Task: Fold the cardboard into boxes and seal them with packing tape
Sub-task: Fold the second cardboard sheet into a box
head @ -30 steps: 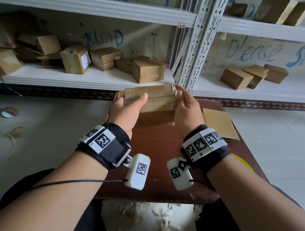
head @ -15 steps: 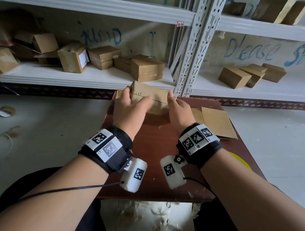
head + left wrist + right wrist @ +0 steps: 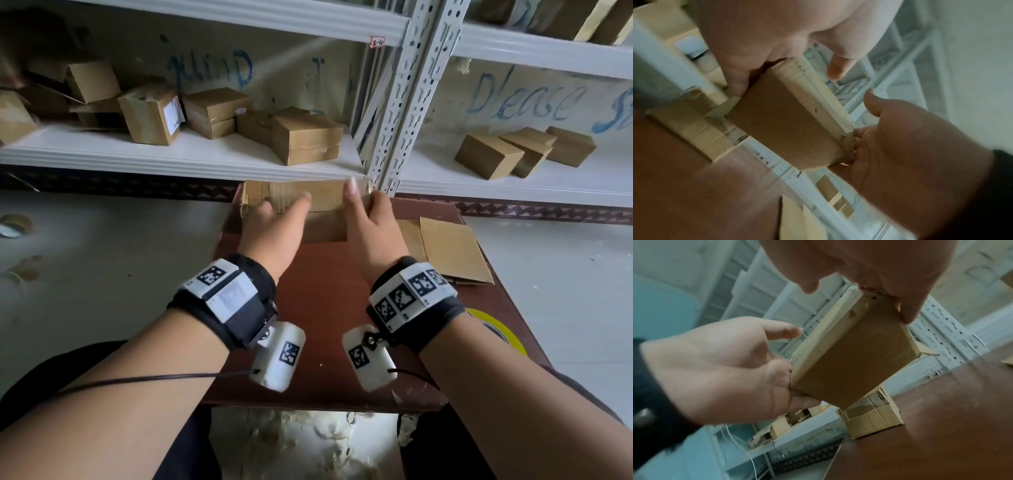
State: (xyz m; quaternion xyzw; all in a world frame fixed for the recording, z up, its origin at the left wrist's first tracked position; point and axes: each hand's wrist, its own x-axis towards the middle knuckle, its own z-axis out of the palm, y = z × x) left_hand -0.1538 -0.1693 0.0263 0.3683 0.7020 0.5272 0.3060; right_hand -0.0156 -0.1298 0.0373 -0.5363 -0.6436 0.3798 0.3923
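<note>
A small folded cardboard box (image 3: pixel 325 226) hangs just above the far end of the brown table (image 3: pixel 325 308). My left hand (image 3: pixel 274 226) grips its left end, thumb laid on the top. At the right end, my right hand (image 3: pixel 370 222) holds it with the thumb pointing forward along the top edge. The left wrist view shows the box (image 3: pixel 789 126) between my left hand (image 3: pixel 777 40) and right hand (image 3: pixel 910 146). From the right wrist, the box (image 3: pixel 855 363) appears tilted, its taped edge upward, between my right hand (image 3: pixel 879 264) and left hand (image 3: pixel 725 369).
A second small box (image 3: pixel 873 420) sits on the table's far left corner. Flat cardboard sheets (image 3: pixel 448 250) lie on the right of the table. A yellow tape roll (image 3: pixel 496 329) peeks out beside my right forearm. Finished boxes (image 3: pixel 301 140) fill the white shelves behind.
Both hands have moved the box forward toward the shelf. It was tipped up half a second ago and now sits level between my hands.
</note>
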